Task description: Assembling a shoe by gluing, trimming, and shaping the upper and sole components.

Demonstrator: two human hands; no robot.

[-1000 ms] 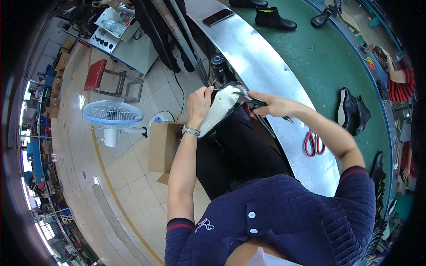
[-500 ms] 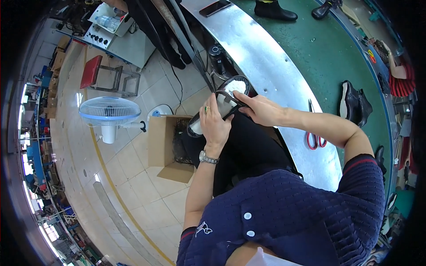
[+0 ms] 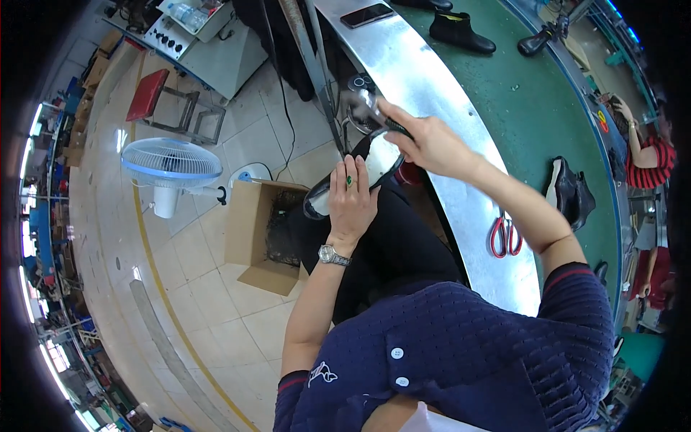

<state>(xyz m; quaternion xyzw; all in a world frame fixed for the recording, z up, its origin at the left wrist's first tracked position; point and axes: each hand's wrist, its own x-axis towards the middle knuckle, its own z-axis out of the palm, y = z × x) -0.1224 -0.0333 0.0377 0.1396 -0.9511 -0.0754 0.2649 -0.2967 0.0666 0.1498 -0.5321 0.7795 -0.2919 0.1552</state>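
Note:
A black shoe upper with a white underside (image 3: 381, 160) lies bottom-up across my lap, its dark end by the cardboard box. My left hand (image 3: 352, 204), with a green ring, is closed around the shoe's middle, fingers across the white underside. Raised just above the shoe's far end, my right hand (image 3: 437, 147) is closed on a metal-headed hand tool (image 3: 366, 104) with a dark handle. The tool's head is blurred, so its exact kind is unclear. It looks apart from the shoe.
Along my right runs a metal ledge (image 3: 432, 79) holding red-handled scissors (image 3: 506, 236) and a phone (image 3: 366, 14). Beyond it, a green bench carries a black boot (image 3: 461, 34) and black shoes (image 3: 570, 193). A cardboard box (image 3: 248, 234), fan (image 3: 170, 162) and steel post (image 3: 306, 61) stand leftward.
My right hand has lifted the tool off the shoe, up and away from my left hand. More white underside shows. My left hand still grips the shoe; the view has shifted slightly.

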